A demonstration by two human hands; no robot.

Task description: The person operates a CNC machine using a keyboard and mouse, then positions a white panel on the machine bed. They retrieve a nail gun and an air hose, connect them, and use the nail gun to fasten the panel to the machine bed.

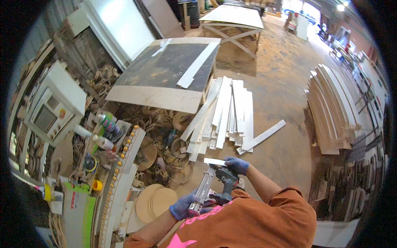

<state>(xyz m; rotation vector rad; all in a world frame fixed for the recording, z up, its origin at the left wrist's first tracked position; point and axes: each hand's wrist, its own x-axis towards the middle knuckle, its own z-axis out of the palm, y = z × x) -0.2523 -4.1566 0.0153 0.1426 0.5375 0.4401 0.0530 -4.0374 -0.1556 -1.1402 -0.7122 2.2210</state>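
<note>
A dark grey nail gun (227, 180) with a long silvery magazine (204, 188) is held in front of my orange-brown top. My left hand (185, 206), in a blue glove, is closed round the lower end of the magazine. Also blue-gloved, my right hand (237, 165) is at the far end of the tool, its fingers closed at the end of a short pale strip (215, 162). That strip lies across the top of the magazine; whether it touches the tool I cannot tell. Part of the gun's body is hidden against my top.
White drilled boards (225, 113) lie piled on the floor ahead. A low dark-topped table (159, 68) stands beyond them at left. Tall stacked boards (331, 109) are at right. A control panel (56, 107), spray cans (108, 122) and wood offcuts (153, 202) crowd the left side.
</note>
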